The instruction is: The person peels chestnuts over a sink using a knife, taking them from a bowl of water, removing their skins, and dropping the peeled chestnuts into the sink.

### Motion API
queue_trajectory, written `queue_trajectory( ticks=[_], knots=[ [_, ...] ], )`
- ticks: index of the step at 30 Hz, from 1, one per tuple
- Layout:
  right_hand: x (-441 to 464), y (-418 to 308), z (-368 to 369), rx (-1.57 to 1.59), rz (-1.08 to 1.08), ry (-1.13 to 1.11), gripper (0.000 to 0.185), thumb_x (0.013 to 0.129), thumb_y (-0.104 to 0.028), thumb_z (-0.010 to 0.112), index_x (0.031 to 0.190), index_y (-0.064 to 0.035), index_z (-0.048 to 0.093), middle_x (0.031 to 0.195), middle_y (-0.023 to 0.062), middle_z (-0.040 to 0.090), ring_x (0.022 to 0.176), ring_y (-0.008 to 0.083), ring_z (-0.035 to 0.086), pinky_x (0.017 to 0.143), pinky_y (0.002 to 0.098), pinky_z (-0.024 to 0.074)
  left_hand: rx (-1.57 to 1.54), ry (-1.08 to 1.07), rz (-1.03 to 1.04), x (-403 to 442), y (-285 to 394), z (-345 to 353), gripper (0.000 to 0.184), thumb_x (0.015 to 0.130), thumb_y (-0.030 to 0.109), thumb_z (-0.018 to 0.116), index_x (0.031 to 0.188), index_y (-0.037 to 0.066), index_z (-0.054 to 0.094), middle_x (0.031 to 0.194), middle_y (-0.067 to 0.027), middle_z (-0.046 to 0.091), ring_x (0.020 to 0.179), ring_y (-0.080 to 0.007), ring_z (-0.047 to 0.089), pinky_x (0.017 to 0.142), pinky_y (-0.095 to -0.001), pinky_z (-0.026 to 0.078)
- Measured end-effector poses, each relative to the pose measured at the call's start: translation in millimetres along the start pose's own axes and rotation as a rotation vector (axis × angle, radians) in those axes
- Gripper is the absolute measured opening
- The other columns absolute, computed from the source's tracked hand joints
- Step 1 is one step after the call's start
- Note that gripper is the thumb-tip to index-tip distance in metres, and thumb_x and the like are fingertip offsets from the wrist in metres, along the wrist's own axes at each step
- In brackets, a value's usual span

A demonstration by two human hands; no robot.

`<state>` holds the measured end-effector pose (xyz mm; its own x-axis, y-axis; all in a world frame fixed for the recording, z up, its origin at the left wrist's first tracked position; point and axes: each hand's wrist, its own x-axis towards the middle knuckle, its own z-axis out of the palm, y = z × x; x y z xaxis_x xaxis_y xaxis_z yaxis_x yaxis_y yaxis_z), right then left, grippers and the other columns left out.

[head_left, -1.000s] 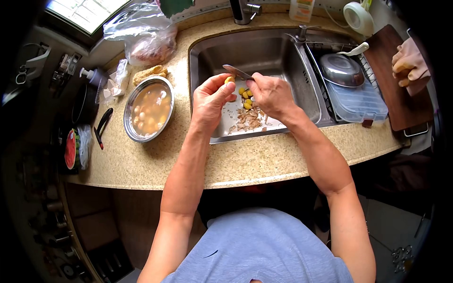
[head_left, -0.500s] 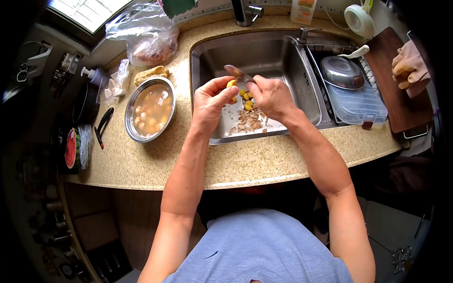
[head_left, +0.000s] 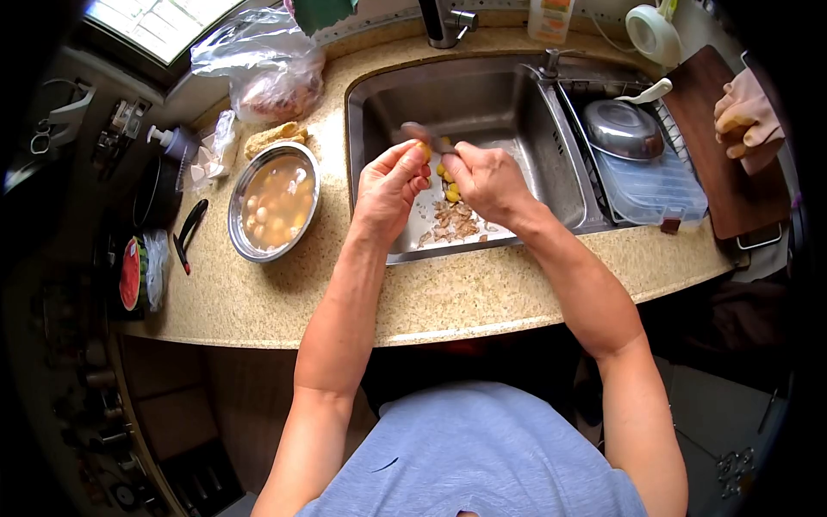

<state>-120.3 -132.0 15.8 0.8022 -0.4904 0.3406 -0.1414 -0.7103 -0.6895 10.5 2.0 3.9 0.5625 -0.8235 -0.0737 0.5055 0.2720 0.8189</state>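
A yellow lump (head_left: 425, 151) is pinched in the left hand (head_left: 388, 189), a knife (head_left: 416, 133) gripped in the right hand (head_left: 493, 179) — lumps (head_left: 263, 211) soaked in the bowl (head_left: 264, 256), scraps (head_left: 455, 224) in the sink (head_left: 474, 99).

1. The surface (head_left: 465, 302) is speckled beige stone, its near edge gently curved.
2. Set into it is a metal sink (head_left: 482, 90); yellow pieces (head_left: 452, 196) and brown peelings (head_left: 452, 222) lie low inside.
3. Left of the sink stands a metal bowl (head_left: 239, 238), holding cloudy liquid and round pieces.
4. Further left lies a black-handled tool (head_left: 189, 226).
5. Just beyond the bowl rests a lumpy yellowish item (head_left: 272, 139).
6. Farther back, a clear plastic bag (head_left: 269, 73) sits beneath the window.
7. A faucet (head_left: 442, 26) rises beyond the sink.
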Motion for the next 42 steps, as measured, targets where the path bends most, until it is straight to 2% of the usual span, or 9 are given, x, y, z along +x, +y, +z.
queue_trajectory(
  ticks=[4, 5, 6, 9, 16, 18, 25, 35, 42],
  knots=[
    [5.0, -2.4, -8.6, 0.243, 0.157, -0.018, 0.028, 0.096, -0.028, 0.059, 0.087, -0.0021, 0.064, 0.071, 0.0213, 0.065, 0.066, 0.0354, 0.067, 0.061, 0.0423, 0.0517, -0.028, -0.020, -0.016, 0.5, 2.5, 1.7, 0.022, 0.097, 0.012, 0.067, 0.116, 0.002, 0.067, 0.100, -0.0051, 0.070, 0.083, -0.0116, 0.064, 0.070, -0.0227, 0.053],
    [4.7, -6.0, -9.3, 0.309, 0.155, -0.018, 0.026, 0.094, -0.025, 0.064, 0.091, 0.0003, 0.065, 0.070, 0.0161, 0.066, 0.063, 0.0228, 0.064, 0.061, 0.0370, 0.0505, 0.021, -0.013, -0.015, -0.1, 1.4, 3.5, 0.021, 0.096, 0.012, 0.068, 0.115, 0.002, 0.068, 0.101, -0.0054, 0.070, 0.083, -0.0114, 0.064, 0.070, -0.0226, 0.053],
    [4.7, -6.5, -8.1, 0.305, 0.157, -0.017, 0.026, 0.094, -0.025, 0.064, 0.091, 0.0003, 0.065, 0.070, 0.0161, 0.066, 0.063, 0.0228, 0.064, 0.061, 0.0370, 0.0505, 0.069, -0.006, -0.014, -0.9, 0.5, 5.8, 0.021, 0.096, 0.011, 0.068, 0.114, 0.002, 0.068, 0.101, -0.0056, 0.069, 0.083, -0.0112, 0.064, 0.070, -0.0225, 0.053],
    [3.8, -3.0, -6.6, 0.474, 0.103, 0.017, 0.017, 0.094, -0.017, 0.067, 0.092, -0.0006, 0.067, 0.072, -0.0015, 0.063, 0.067, 0.0067, 0.054, 0.062, 0.0265, 0.0458, 0.151, -0.046, -0.013, -3.2, 0.0, 10.7, 0.022, 0.094, 0.010, 0.070, 0.114, 0.002, 0.068, 0.101, -0.0049, 0.069, 0.083, -0.0107, 0.064, 0.071, -0.0222, 0.053],
    [3.5, -4.8, -11.2, 0.441, 0.123, 0.006, 0.018, 0.096, -0.018, 0.065, 0.091, -0.0005, 0.067, 0.072, -0.0014, 0.062, 0.068, 0.0056, 0.053, 0.061, 0.0257, 0.0450, 0.192, -0.064, -0.016, -3.8, 3.2, 7.3, 0.023, 0.092, 0.008, 0.073, 0.113, 0.003, 0.069, 0.101, -0.0045, 0.071, 0.084, -0.0105, 0.065, 0.071, -0.0227, 0.050],
    [5.1, -4.7, -14.1, 0.381, 0.180, 0.027, 0.019, 0.092, -0.018, 0.066, 0.090, 0.0005, 0.068, 0.070, 0.0077, 0.065, 0.065, 0.0117, 0.059, 0.061, 0.0315, 0.0488, 0.178, -0.059, -0.021, -3.2, 3.4, 7.5, 0.023, 0.091, 0.008, 0.073, 0.113, 0.003, 0.070, 0.101, -0.0044, 0.072, 0.086, -0.0104, 0.065, 0.071, -0.0233, 0.049],
    [4.8, -5.6, -12.5, 0.408, 0.066, 0.022, 0.021, 0.093, -0.018, 0.066, 0.089, 0.0019, 0.068, 0.071, 0.0121, 0.068, 0.064, 0.0132, 0.062, 0.060, 0.0325, 0.0491, 0.243, -0.099, -0.008, -2.3, 1.2, 3.1, 0.022, 0.093, 0.009, 0.072, 0.114, 0.003, 0.070, 0.101, -0.0050, 0.072, 0.087, -0.0109, 0.066, 0.072, -0.0228, 0.050],
    [6.7, -4.8, -14.2, 0.374, 0.224, 0.011, 0.017, 0.093, -0.017, 0.066, 0.095, 0.0001, 0.069, 0.080, 0.0130, 0.073, 0.067, 0.0171, 0.068, 0.063, 0.0328, 0.0527, 0.018, -0.058, -0.042, -1.6, 5.0, 7.9, 0.026, 0.099, 0.011, 0.062, 0.123, 0.002, 0.063, 0.110, -0.0116, 0.071, 0.089, -0.0148, 0.068, 0.073, -0.0238, 0.054],
    [3.1, -6.0, -5.1, 0.445, 0.042, 0.035, 0.019, 0.090, -0.016, 0.071, 0.096, 0.0018, 0.070, 0.081, 0.0139, 0.073, 0.070, 0.0138, 0.069, 0.064, 0.0312, 0.0544, 0.002, -0.015, -0.032, -0.4, -1.1, 7.7, 0.020, 0.100, 0.010, 0.060, 0.119, 0.003, 0.061, 0.114, -0.0117, 0.069, 0.091, -0.0141, 0.068, 0.074, -0.0237, 0.054]
  ],
)
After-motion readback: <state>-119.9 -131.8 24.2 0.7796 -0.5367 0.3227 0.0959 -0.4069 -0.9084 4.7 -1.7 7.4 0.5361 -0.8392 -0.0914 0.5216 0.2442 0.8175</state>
